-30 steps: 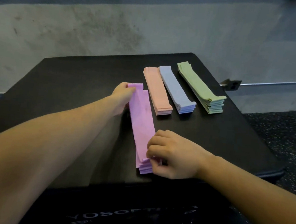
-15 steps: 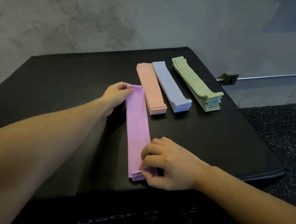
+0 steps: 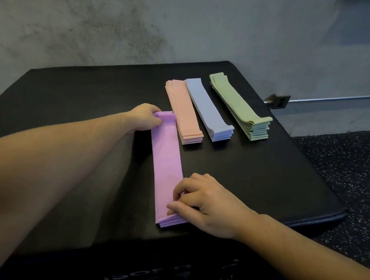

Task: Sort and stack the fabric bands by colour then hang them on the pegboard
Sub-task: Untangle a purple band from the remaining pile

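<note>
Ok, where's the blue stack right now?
In the head view, the blue stack lies far right on the black table, between the peach stack and the green stack.

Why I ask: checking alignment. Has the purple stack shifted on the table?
No: the purple stack still lies just left of the pink stack, by its near end; only its top bands look squared up.

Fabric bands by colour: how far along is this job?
Done: the peach stack of fabric bands, blue stack and green stack lie side by side on the black padded table. In hand: left hand and right hand grip the purple stack ends. Left: hanging; no pegboard visible.
</note>
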### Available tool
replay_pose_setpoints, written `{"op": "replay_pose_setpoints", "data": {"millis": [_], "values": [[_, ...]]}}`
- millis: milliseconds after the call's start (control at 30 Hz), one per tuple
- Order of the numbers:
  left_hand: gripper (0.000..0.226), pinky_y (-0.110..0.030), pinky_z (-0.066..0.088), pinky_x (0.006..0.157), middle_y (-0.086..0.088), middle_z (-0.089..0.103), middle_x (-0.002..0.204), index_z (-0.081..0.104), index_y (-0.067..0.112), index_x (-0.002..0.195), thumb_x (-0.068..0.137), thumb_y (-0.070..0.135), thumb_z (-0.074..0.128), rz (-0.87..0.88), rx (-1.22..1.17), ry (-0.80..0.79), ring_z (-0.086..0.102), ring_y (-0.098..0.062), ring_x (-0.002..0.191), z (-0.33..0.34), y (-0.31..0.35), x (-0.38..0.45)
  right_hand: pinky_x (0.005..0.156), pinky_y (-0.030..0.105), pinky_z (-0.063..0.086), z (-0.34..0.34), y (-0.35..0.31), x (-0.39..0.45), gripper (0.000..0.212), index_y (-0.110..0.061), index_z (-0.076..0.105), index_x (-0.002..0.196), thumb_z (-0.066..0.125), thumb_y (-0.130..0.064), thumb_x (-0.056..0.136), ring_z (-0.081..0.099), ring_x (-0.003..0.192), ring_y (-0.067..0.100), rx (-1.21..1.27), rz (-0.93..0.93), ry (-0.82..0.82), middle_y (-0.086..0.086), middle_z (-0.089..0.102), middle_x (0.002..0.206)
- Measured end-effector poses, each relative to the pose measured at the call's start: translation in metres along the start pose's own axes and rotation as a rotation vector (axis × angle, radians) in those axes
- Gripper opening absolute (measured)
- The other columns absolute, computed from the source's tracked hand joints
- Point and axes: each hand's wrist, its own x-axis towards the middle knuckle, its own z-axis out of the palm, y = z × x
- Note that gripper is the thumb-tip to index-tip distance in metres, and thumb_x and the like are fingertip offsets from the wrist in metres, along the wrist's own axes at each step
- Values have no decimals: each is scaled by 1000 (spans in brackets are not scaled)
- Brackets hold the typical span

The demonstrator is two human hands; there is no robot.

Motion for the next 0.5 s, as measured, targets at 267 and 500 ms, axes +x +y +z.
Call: {"op": "replay_pose_setpoints", "data": {"millis": [267, 500], "values": [[25, -31, 43, 81, -5, 58, 116, 58, 16, 121, 97, 14, 63, 30, 5, 30, 57, -18, 104, -8, -4, 0, 104, 27, 30, -13, 1, -3, 42, -40, 60, 125, 59, -63, 91, 40, 118, -1, -127, -117, -158, -18, 50, 126], [29, -30, 52, 81, -7, 57, 119, 58, 15, 123, 96, 5, 60, -24, -151, 38, 58, -21, 109, -15, -15, -3, 108, 28, 33, -16, 5, 2, 30, -34, 66, 125, 58, -43, 97, 45, 120, 1, -242, -210, -159, -14, 57, 126]]}}
